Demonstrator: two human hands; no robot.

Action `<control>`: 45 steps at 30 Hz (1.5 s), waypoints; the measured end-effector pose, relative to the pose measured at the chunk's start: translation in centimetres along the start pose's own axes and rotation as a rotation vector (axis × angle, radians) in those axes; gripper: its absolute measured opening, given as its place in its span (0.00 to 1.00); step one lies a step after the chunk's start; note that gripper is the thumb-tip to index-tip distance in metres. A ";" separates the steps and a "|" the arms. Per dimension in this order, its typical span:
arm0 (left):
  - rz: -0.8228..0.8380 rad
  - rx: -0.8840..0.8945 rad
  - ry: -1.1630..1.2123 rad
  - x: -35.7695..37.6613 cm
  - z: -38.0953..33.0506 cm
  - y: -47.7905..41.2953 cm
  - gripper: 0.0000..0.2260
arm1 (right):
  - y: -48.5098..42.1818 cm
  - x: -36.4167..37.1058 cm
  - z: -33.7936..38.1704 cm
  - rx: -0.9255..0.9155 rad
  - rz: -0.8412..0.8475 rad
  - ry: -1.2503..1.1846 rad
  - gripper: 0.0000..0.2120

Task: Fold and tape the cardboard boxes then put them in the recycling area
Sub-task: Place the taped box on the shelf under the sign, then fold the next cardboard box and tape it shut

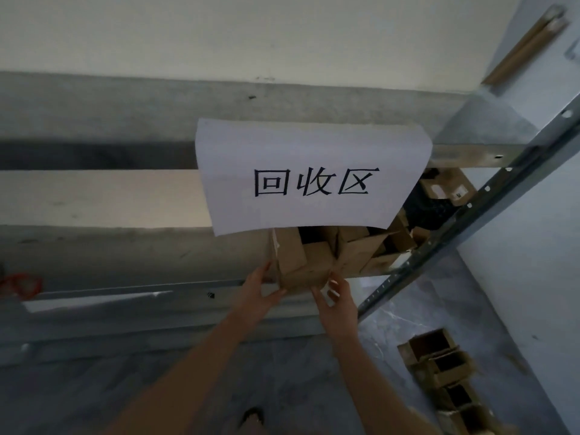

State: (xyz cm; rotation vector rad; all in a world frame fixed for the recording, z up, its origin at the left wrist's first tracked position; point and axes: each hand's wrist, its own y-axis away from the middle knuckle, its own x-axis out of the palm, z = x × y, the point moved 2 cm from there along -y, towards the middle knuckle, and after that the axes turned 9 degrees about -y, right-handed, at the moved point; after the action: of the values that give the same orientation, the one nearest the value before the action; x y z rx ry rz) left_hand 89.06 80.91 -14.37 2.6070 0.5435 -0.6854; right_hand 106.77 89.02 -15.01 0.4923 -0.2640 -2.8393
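A brown cardboard box point(301, 265) sits at the front edge of a metal shelf point(125, 290), under a white paper sign point(310, 177) with black characters. My left hand point(260, 287) grips the box's lower left corner. My right hand point(339, 296) holds its lower right front edge. A strip of clear tape hangs along the box's left side. More cardboard boxes point(376, 249) lie behind it on the same shelf, partly hidden by the sign.
A slotted metal upright point(470, 211) of the rack slants on the right. Several open cardboard boxes point(439, 362) lie on the grey floor at lower right. A red object point(22, 285) rests at the shelf's far left. Long cardboard tubes point(527, 45) lean in the corner.
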 end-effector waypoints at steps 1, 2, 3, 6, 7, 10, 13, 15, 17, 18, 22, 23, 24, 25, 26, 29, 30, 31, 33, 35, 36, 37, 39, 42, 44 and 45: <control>-0.011 0.005 -0.068 -0.8 0.4 0.8 0.34 | 0.7 -0.1 0.0 0.027 -0.002 0.011 0.27; -0.017 0.015 -0.132 -1.8 0.8 1.6 0.33 | 1.6 -0.2 0.0 0.052 -0.007 0.016 0.29; -0.017 0.023 -0.189 -2.8 1.2 2.3 0.32 | 2.6 -0.3 0.2 0.066 -0.016 0.025 0.31; -0.038 0.014 -0.312 -7.1 2.8 4.7 0.30 | 6.7 0.9 0.8 0.020 -0.021 0.117 0.30; -0.070 0.038 -0.363 -8.9 3.4 5.4 0.29 | 8.2 1.9 1.1 -0.020 0.004 0.154 0.29; -0.178 0.158 -0.598 -15.4 6.5 8.1 0.28 | 12.4 8.3 3.1 -0.194 0.142 0.260 0.29; -0.216 0.206 -0.888 -23.0 11.6 11.5 0.31 | 16.4 17.8 6.3 -0.461 0.279 0.383 0.30; -0.226 0.194 -1.028 -28.9 15.8 14.0 0.31 | 19.2 24.9 8.6 -0.606 0.307 0.461 0.30; -0.256 0.198 -1.080 -35.0 19.8 16.7 0.28 | 22.3 31.9 10.7 -0.669 0.339 0.555 0.29; -0.269 0.192 -1.100 -38.1 21.6 18.1 0.27 | 23.9 35.3 11.7 -0.688 0.370 0.601 0.29; -0.291 0.078 -1.208 -49.7 28.3 23.2 0.28 | 30.0 47.0 16.4 -0.782 0.451 0.691 0.28; -0.294 0.050 -1.217 -52.2 29.8 24.2 0.28 | 31.4 49.6 17.5 -0.791 0.471 0.707 0.28; -0.292 0.019 -1.204 -54.6 31.3 25.4 0.28 | 32.8 52.1 18.6 -0.799 0.496 0.726 0.28; -0.293 -0.006 -1.179 -57.0 32.9 26.4 0.28 | 34.2 54.7 19.5 -0.807 0.521 0.734 0.28; -0.308 -0.023 -1.156 -59.4 34.5 27.3 0.28 | 35.4 57.3 20.4 -0.819 0.544 0.728 0.28; -0.375 -0.093 -1.109 -66.6 39.3 29.2 0.28 | 38.4 65.9 22.6 -0.852 0.623 0.714 0.28; -0.381 -0.117 -1.092 -68.9 41.0 29.7 0.28 | 39.2 68.9 23.3 -0.872 0.647 0.714 0.28; -0.386 -0.145 -1.089 -71.1 42.8 30.2 0.28 | 40.1 71.9 23.8 -0.883 0.666 0.709 0.28; -0.407 -0.214 -1.114 -75.6 46.6 30.8 0.28 | 41.4 77.8 24.9 -0.895 0.687 0.702 0.29; -0.415 -0.279 -1.052 -79.9 50.0 31.2 0.28 | 42.5 83.2 25.9 -0.894 0.719 0.705 0.29; -0.427 -0.297 -1.032 -81.9 51.6 31.4 0.29 | 43.0 85.6 26.2 -0.888 0.731 0.696 0.29; -0.436 -0.310 -1.036 -83.8 53.1 31.4 0.29 | 43.5 87.9 26.5 -0.881 0.743 0.696 0.28; -0.453 -0.328 -1.014 -87.5 55.9 31.5 0.28 | 44.1 92.1 27.2 -0.850 0.755 0.690 0.28; -0.440 -0.341 -0.917 -91.6 59.9 30.7 0.27 | 44.2 96.1 26.9 -0.735 0.723 0.689 0.28; -0.412 -0.304 -0.810 -93.6 62.1 29.3 0.26 | 43.8 97.9 26.0 -0.639 0.687 0.645 0.28; -0.400 -0.285 -0.772 -94.5 63.1 28.2 0.27 | 43.6 98.8 25.5 -0.593 0.665 0.639 0.28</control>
State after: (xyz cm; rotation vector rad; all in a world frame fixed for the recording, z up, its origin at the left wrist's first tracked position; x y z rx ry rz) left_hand 1.87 3.10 -7.50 1.7778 0.8239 -1.5101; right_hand 16.82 24.15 -12.10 0.9147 0.4414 -1.8625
